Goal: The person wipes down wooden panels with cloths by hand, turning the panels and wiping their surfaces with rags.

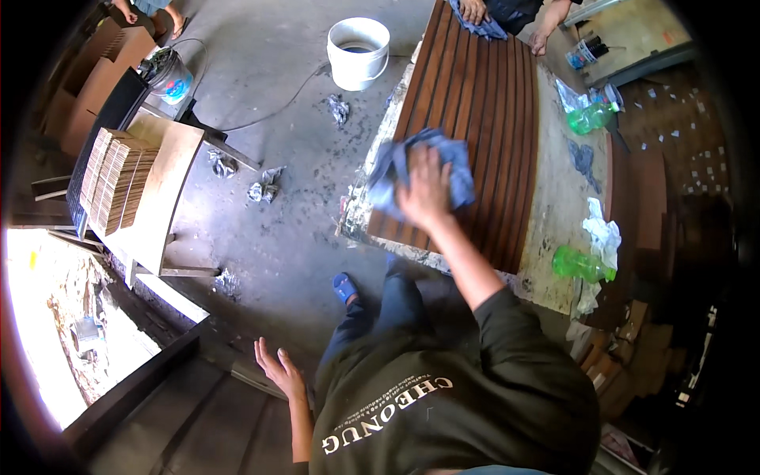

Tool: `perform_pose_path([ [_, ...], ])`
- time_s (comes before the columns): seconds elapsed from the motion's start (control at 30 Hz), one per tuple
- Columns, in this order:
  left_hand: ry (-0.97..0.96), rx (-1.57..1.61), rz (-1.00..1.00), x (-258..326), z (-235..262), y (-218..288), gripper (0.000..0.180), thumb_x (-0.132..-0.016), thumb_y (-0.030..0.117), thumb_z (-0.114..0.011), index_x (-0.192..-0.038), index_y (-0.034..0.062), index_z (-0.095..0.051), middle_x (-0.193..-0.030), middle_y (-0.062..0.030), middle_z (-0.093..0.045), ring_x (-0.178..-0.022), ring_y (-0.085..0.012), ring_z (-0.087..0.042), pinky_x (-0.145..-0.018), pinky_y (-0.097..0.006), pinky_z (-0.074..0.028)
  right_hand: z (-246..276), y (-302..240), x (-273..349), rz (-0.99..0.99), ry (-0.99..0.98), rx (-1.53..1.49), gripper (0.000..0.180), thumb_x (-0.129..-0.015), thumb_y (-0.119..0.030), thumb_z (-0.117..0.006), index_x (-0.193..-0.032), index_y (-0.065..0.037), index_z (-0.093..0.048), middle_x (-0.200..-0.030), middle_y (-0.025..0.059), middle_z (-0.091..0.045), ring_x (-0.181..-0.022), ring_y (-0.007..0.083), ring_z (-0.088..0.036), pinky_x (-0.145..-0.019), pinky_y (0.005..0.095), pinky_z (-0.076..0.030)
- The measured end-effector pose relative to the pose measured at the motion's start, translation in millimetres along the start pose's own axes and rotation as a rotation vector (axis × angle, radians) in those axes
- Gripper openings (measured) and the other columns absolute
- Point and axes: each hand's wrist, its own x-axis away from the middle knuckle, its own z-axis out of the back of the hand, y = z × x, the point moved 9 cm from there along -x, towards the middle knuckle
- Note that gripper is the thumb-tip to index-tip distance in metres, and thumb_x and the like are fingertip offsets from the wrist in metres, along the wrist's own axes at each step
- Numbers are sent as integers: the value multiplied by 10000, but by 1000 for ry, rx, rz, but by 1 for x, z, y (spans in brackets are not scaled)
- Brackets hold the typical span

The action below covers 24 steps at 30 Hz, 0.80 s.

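Note:
My right hand presses flat on a blue cloth that lies on a dark brown slatted wooden panel. The panel rests on a stained worktable. My left hand hangs free at my side with fingers spread, holding nothing, above the concrete floor. At the far end of the panel another person's hands hold a second blue cloth against the slats.
Two green plastic bottles and white rags lie on the table's right side. A white bucket stands on the floor. Stacked wood strips sit on a low board to the left. Crumpled rags litter the floor.

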Motion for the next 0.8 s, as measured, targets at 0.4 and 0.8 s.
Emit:
perform_pose_path([
  [0.4, -103, -8, -95, -32, -26, 50, 480, -940, 322, -462, -1325, 37, -426, -1380, -208, -371, -1245, -387, -388, -1016, -467, -309, 14, 0, 39, -67, -312, -261, 1346, -511, -788, -661, -1462, -36, -76, -1527, 192, 21, -1394, 409, 67, -1023, 710, -26],
  [0.8, -81, 9, -182, -34, -37, 82, 520, -929, 378, -490, -1325, 46, -432, -1380, -190, -383, -1252, -370, -389, -1016, -459, -303, 17, -1, 45, -81, -233, -311, 1250, -562, -755, -655, -1464, -71, -126, -1527, 144, -79, -1402, 397, 21, -995, 741, -42],
])
